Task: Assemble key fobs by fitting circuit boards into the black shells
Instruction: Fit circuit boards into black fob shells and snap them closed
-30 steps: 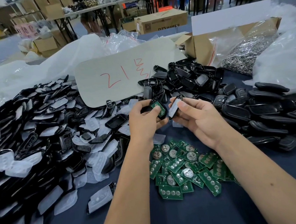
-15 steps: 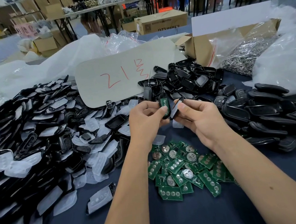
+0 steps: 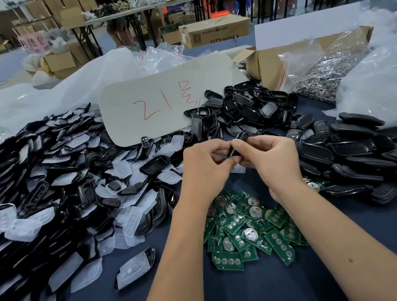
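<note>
Both hands meet above the table centre around one black key fob point(image 3: 237, 143). My left hand point(image 3: 205, 169) pinches it from the left and my right hand point(image 3: 273, 159) pinches it from the right, fingers curled round it. Its two shell halves are pressed together and no green board shows between them. Below my wrists lies a loose pile of green circuit boards point(image 3: 247, 228) with round metal contacts. A heap of black shells with white rubber pads point(image 3: 57, 189) fills the left side. Open black shell halves point(image 3: 244, 111) lie behind my hands.
Closed black fobs point(image 3: 364, 155) are stacked at the right. A grey card with red writing point(image 3: 163, 102) leans behind the shells. A cardboard box point(image 3: 272, 66) holds a bag of metal rings point(image 3: 326, 75). Plastic bags cover the back and right. Dark blue tablecloth point(image 3: 232, 294) lies in front.
The shell half with the green board and the other half were held apart; my hands have brought them together, so the board is now hidden inside one closed fob.
</note>
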{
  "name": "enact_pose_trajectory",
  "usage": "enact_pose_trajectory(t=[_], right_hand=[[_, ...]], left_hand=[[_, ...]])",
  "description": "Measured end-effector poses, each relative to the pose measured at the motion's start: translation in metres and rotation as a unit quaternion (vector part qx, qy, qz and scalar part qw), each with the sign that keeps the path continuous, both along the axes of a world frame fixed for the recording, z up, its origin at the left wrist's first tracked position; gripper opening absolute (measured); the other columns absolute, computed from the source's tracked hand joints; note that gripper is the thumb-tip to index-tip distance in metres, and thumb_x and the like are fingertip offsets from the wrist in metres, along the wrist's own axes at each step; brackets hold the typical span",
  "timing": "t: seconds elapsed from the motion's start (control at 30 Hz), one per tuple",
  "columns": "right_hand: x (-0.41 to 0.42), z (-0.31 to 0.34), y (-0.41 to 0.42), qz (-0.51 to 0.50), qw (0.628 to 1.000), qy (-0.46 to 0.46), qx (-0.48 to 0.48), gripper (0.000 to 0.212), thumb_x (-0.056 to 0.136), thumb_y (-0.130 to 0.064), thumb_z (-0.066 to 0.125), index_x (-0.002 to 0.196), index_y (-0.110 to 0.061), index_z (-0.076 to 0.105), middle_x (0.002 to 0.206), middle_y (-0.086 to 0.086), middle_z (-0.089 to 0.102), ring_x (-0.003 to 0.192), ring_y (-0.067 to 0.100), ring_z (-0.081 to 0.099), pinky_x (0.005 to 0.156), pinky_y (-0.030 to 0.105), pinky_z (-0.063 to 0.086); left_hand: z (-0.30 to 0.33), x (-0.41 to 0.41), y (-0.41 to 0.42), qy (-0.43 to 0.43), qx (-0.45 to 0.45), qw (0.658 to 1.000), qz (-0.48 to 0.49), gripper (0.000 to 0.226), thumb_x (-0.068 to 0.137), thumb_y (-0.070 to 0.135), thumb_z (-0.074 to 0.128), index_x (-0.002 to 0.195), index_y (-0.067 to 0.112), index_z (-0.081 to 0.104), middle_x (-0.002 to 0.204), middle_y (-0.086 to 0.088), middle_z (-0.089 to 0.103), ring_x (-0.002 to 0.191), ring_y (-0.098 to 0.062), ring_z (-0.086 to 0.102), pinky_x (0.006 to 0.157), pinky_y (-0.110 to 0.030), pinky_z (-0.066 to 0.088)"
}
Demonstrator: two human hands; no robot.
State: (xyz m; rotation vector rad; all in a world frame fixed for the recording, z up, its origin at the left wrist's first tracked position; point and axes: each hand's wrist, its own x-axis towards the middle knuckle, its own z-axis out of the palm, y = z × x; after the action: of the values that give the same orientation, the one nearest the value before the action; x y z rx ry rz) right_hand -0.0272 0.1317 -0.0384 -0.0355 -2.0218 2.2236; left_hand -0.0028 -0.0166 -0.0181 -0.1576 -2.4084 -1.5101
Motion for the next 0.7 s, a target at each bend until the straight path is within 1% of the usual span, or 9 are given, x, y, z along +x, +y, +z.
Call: enact_pose_trajectory(t=[0.1, 0.17, 0.2, 0.27, 0.33, 0.37, 0.5, 0.6, 0.7], right_hand=[[-0.003, -0.003, 0.003, -0.004, 0.998, 0.009, 0.062, 0.051, 0.064, -0.062, 0.089, 0.080, -0.015, 0.077, 0.072, 0.009, 0.077, 0.066, 0.027, 0.077, 0.072, 0.057, 0.064], [-0.004, -0.004, 0.007, 0.013, 0.997, 0.011, 0.075, 0.049, 0.068, -0.063, 0.086, 0.089, -0.019, 0.077, 0.079, 0.008, 0.077, 0.067, 0.025, 0.076, 0.064, 0.050, 0.065], [-0.005, -0.004, 0.009, 0.028, 0.997, 0.013, 0.070, 0.046, 0.073, -0.059, 0.085, 0.099, -0.022, 0.077, 0.088, 0.008, 0.076, 0.070, 0.023, 0.076, 0.059, 0.044, 0.064], [-0.007, -0.002, 0.012, 0.069, 0.996, 0.026, 0.046, 0.030, 0.089, -0.038, 0.080, 0.116, -0.027, 0.074, 0.100, 0.009, 0.073, 0.069, 0.020, 0.072, 0.054, 0.030, 0.057], [-0.007, -0.001, 0.015, 0.107, 0.993, 0.046, 0.036, 0.021, 0.098, -0.016, 0.072, 0.117, -0.024, 0.076, 0.096, 0.008, 0.075, 0.065, 0.018, 0.065, 0.054, 0.024, 0.052], [-0.007, -0.001, 0.016, 0.117, 0.991, 0.054, 0.038, 0.019, 0.099, -0.011, 0.070, 0.113, -0.021, 0.078, 0.091, 0.008, 0.075, 0.064, 0.017, 0.063, 0.056, 0.023, 0.051], [-0.006, -0.001, 0.016, 0.125, 0.990, 0.063, 0.027, 0.013, 0.099, -0.006, 0.069, 0.105, -0.013, 0.079, 0.082, 0.008, 0.072, 0.065, 0.012, 0.064, 0.060, 0.020, 0.051], [-0.006, 0.000, 0.017, 0.131, 0.990, 0.055, 0.013, 0.015, 0.100, -0.006, 0.067, 0.104, -0.014, 0.079, 0.080, 0.008, 0.071, 0.070, 0.014, 0.065, 0.064, 0.021, 0.054], [-0.006, 0.000, 0.016, 0.138, 0.989, 0.053, 0.001, 0.015, 0.100, -0.005, 0.065, 0.106, -0.012, 0.078, 0.081, 0.008, 0.072, 0.074, 0.017, 0.066, 0.068, 0.023, 0.056]], left_hand=[[-0.002, 0.000, -0.001, -0.012, 0.044, 0.999, 0.009, 0.036, 0.081, 0.005, 0.086, 0.083, 0.039, 0.075, 0.073, 0.007, 0.072, 0.069, -0.015, 0.074, 0.066, -0.025, 0.061], [-0.002, 0.001, -0.002, -0.021, 0.067, 0.997, 0.005, 0.038, 0.081, 0.002, 0.085, 0.081, 0.039, 0.075, 0.070, 0.009, 0.072, 0.068, -0.015, 0.074, 0.064, -0.021, 0.059], [-0.002, 0.001, -0.004, -0.026, 0.072, 0.997, 0.001, 0.039, 0.082, 0.001, 0.084, 0.082, 0.039, 0.076, 0.071, 0.010, 0.074, 0.069, -0.014, 0.074, 0.065, -0.021, 0.060], [-0.003, -0.001, -0.006, -0.036, 0.066, 0.997, -0.002, 0.034, 0.082, 0.000, 0.084, 0.087, 0.034, 0.079, 0.076, 0.006, 0.076, 0.072, -0.014, 0.075, 0.068, -0.026, 0.062], [-0.004, -0.003, -0.007, -0.042, 0.049, 0.998, -0.006, 0.028, 0.082, 0.001, 0.084, 0.094, 0.026, 0.082, 0.078, 0.004, 0.077, 0.076, -0.017, 0.075, 0.074, -0.032, 0.064], [-0.004, -0.003, -0.008, -0.045, 0.039, 0.998, -0.009, 0.027, 0.082, 0.002, 0.084, 0.096, 0.025, 0.082, 0.079, 0.005, 0.077, 0.077, -0.016, 0.075, 0.077, -0.033, 0.063], [-0.005, -0.004, -0.011, -0.049, 0.040, 0.998, -0.003, 0.026, 0.081, 0.006, 0.086, 0.099, 0.023, 0.082, 0.082, 0.011, 0.077, 0.080, -0.008, 0.074, 0.080, -0.030, 0.061], [-0.006, -0.006, -0.012, -0.057, 0.067, 0.996, 0.015, 0.021, 0.077, 0.009, 0.090, 0.095, 0.018, 0.083, 0.082, 0.001, 0.077, 0.083, -0.023, 0.075, 0.084, -0.043, 0.063], [-0.008, -0.006, -0.013, -0.059, 0.077, 0.995, 0.024, 0.018, 0.076, 0.012, 0.092, 0.090, 0.017, 0.082, 0.078, -0.002, 0.075, 0.081, -0.032, 0.073, 0.082, -0.050, 0.062]])
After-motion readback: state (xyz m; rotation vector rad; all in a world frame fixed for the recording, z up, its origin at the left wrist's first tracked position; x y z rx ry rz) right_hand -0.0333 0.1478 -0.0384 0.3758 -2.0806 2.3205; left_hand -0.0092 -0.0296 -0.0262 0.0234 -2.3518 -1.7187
